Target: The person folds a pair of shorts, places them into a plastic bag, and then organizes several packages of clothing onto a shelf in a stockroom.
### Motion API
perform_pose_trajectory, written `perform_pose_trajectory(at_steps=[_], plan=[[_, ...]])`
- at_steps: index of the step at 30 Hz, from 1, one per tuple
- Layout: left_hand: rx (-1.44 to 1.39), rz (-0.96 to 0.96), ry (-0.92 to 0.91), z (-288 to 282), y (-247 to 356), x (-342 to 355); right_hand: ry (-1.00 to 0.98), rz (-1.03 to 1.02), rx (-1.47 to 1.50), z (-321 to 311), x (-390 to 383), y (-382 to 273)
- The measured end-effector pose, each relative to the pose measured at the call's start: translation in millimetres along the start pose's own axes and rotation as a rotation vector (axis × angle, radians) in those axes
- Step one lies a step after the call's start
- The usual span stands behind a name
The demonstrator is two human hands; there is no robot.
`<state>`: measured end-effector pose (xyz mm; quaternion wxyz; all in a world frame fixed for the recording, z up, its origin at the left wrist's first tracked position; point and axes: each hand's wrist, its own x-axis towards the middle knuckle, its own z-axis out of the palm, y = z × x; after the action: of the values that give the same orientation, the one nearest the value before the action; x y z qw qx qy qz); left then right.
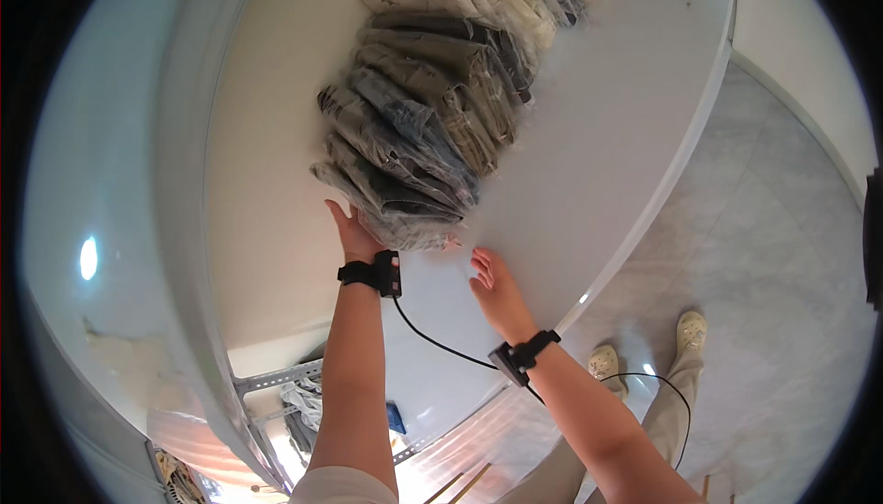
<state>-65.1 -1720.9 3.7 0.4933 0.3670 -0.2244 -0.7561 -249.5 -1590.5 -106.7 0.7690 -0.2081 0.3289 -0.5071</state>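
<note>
A row of folded garments in clear plastic bags (432, 127) leans along the pale shelf, in grey, blue, olive and cream. At its near end, my left hand (360, 234) rests against the nearest grey bagged garment (414, 228). Its thumb is spread out, while its other fingers are partly hidden by the plastic. My right hand (497, 290) hovers just off the near right corner of that bag, with loosely curled fingers and nothing in them. Each wrist wears a black strap with a small box, and a black cable runs between them.
The pale shelf (616, 127) has a curved-looking edge on the right, above a grey floor (763, 219). Perforated metal framing (280, 381) shows at lower left, with bagged items below it. My legs and light clogs (692, 331) stand at lower right.
</note>
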Motion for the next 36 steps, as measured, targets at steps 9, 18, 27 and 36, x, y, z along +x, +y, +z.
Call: perform_pose_trajectory(at_steps=[9, 18, 27, 36], plan=[[0.46, 0.065, 0.465, -4, 27, 15, -0.012, -0.041, -0.08, -1, -41, -2], [0.332, 0.095, 0.667, 0, -14, -21, -0.001, -0.083, -0.13, -10, -38, 2], [0.844, 0.21, 0.555, -35, -23, 4, -0.071, 0.0, -0.104, -12, -40, 3], [0.195, 0.224, 0.556, -19, -57, -43, -0.033, -0.046, -0.12, -9, -45, 5]])
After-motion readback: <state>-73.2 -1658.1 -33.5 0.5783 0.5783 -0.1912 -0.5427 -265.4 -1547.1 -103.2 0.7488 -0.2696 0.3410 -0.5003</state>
